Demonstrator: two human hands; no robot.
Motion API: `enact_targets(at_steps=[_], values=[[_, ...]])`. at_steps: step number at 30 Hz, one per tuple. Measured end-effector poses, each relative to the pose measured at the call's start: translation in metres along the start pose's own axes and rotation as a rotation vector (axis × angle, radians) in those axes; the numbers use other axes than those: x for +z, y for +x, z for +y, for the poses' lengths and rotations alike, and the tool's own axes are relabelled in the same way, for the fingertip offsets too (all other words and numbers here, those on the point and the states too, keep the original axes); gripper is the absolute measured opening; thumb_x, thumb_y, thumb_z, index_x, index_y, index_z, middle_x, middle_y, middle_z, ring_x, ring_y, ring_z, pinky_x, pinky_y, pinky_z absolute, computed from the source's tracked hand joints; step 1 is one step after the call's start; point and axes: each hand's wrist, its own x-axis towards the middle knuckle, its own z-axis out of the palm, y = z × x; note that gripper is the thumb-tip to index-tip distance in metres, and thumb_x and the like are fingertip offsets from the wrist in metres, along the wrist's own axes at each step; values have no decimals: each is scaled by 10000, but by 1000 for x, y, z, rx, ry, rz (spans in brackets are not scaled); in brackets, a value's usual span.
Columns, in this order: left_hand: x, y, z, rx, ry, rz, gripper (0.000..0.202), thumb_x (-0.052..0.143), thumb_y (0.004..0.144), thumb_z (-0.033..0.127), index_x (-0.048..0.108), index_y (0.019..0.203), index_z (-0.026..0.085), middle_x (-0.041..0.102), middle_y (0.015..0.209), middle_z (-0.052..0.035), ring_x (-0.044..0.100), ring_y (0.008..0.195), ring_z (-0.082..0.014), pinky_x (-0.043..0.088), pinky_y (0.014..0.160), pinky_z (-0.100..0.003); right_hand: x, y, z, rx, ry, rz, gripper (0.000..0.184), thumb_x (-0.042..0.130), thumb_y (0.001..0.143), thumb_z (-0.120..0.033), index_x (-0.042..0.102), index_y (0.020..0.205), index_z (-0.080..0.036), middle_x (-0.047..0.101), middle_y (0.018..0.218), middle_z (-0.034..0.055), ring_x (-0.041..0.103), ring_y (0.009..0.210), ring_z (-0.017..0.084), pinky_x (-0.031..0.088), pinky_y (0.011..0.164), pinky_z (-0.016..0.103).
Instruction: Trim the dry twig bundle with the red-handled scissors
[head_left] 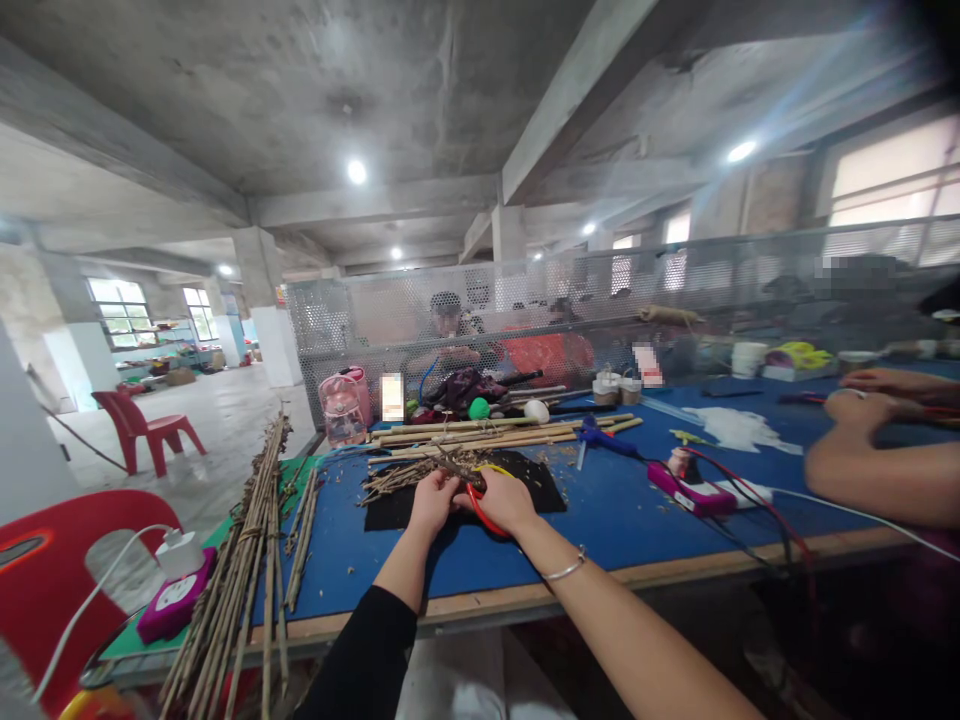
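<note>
- Holding scissors (484, 516): the right grip (510, 500).
- Left grip (433, 502) is sitting near the blades (453, 464); I cannot tell its hold.
- A slip could be cutting fingers (445, 482).

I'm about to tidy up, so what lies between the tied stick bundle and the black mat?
In the head view, a few loose sticks lie between the tied stick bundle and the black mat, then blue tabletop.

The head-worn camera looks forward and down across the nearby worktop (337, 560), its wide view reaching the ceiling (420, 100).
</note>
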Motion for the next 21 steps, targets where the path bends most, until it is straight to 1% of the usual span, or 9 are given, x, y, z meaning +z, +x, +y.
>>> enact_targets(at_steps=[3,6,9,13,17,21], values=[[0,-1,1,-3,18,26,184,611,650,292,610,712,119,578,556,2,440,406,-65,346,403,-182,1,0,0,-5,2,13,524,476,675,-656,551,906,-193,633,900,81,591,855,225,401,712,299],[0,-2,2,1,37,9,201,617,642,314,613,650,113,545,502,13,399,382,-54,319,388,-179,1,0,1,-30,-6,50,535,490,662,-659,549,903,-184,628,895,86,585,863,228,396,729,302],[1,-2,2,-10,2,-20,224,626,635,336,612,643,112,528,484,19,390,384,-49,315,391,-172,1,1,1,-37,-9,58,547,483,665,-664,548,905,-177,626,894,95,584,862,228,393,734,302],[3,-2,3,-40,-62,-32,224,634,633,334,606,653,113,519,481,25,389,389,-42,330,402,-166,3,2,2,-25,-5,35,554,454,670,-680,548,908,-189,637,882,82,597,832,225,405,689,291],[2,-2,3,-23,-34,-22,205,620,649,321,607,656,117,517,479,25,376,381,-42,321,387,-163,5,3,3,-13,3,12,550,434,664,-696,564,876,-205,650,876,70,608,819,228,416,661,287],[-2,1,-2,1,22,-25,205,602,665,325,617,670,120,515,477,23,372,375,-45,303,374,-164,4,3,1,9,2,-36,547,432,662,-697,591,860,-213,658,878,77,614,820,231,421,661,284]])
